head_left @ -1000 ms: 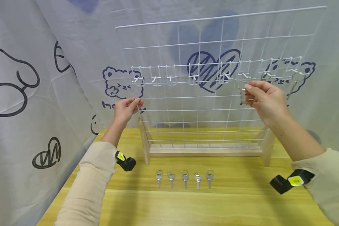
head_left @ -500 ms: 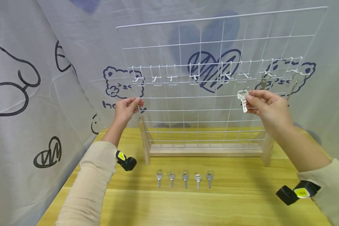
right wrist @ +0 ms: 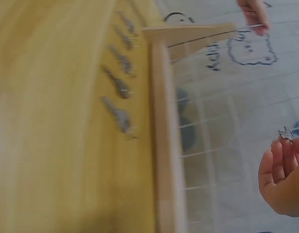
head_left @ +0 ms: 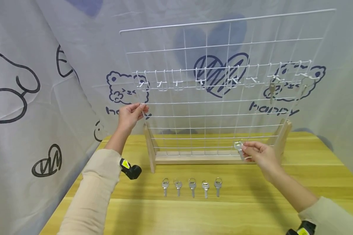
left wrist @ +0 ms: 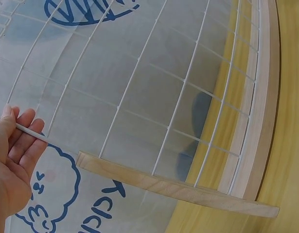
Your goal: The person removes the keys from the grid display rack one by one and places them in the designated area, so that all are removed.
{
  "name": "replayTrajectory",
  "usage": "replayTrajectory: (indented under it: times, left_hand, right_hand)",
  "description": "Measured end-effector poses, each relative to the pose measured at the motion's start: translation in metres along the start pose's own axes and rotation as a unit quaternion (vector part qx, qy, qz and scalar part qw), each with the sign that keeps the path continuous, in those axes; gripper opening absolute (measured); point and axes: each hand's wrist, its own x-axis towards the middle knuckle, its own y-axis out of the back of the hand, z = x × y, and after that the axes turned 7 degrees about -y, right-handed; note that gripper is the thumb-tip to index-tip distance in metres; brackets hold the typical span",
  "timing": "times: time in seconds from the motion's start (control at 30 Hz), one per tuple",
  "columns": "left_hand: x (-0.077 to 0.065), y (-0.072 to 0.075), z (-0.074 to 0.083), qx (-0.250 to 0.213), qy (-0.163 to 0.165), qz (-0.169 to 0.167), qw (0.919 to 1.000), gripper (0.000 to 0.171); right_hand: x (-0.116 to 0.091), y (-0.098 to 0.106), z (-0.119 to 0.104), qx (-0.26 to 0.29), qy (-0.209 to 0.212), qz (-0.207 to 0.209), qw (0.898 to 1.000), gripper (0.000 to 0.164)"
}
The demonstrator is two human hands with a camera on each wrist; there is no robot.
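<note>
My left hand (head_left: pixel 131 115) grips the left side wire of the white grid rack (head_left: pixel 191 116), thumb and fingers around it. In the left wrist view that wire passes between the thumb and curled fingers. Lower right, in front of the rack's bottom, my right hand (head_left: pixel 260 156) pinches a silver key (head_left: pixel 239 149); in the right wrist view only a small bit of metal shows at the fingertips. On the table lies a row of several silver keys with rings, the rightmost key (head_left: pixel 218 185) nearest my right hand. Two keys hang at the rack's right, one hanging key (head_left: pixel 272 91) on the second hook from the right.
White hooks run across the rack, among them a middle hook (head_left: pixel 201 82). A wooden stand (head_left: pixel 194 159) holds the rack on the wooden table (head_left: pixel 176 215). Behind it hangs a pale curtain (head_left: pixel 76 107) with blue drawings.
My right hand has moved down from the hooks towards the table, still pinching the key. The left hand keeps its grip on the rack's side.
</note>
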Motion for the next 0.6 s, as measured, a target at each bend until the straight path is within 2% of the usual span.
replayTrajectory:
  times: [0.2,0.3,0.6]
  left_hand:
    - [0.000,-0.001,0.002,0.003,0.000,0.002,1.0000,0.032]
    - [0.001,-0.001,0.003,0.001,0.000,0.006,1.0000,0.031]
    - [0.001,-0.002,0.002,-0.002,0.006,0.011,0.9999,0.032]
  right_hand:
    - [-0.004,-0.007,0.045,-0.066,-0.064,0.009,0.996,0.031]
    - [-0.006,-0.009,0.060,-0.081,-0.089,0.013,0.993,0.033]
    - [-0.008,-0.013,0.093,-0.119,-0.131,0.018,0.984,0.032]
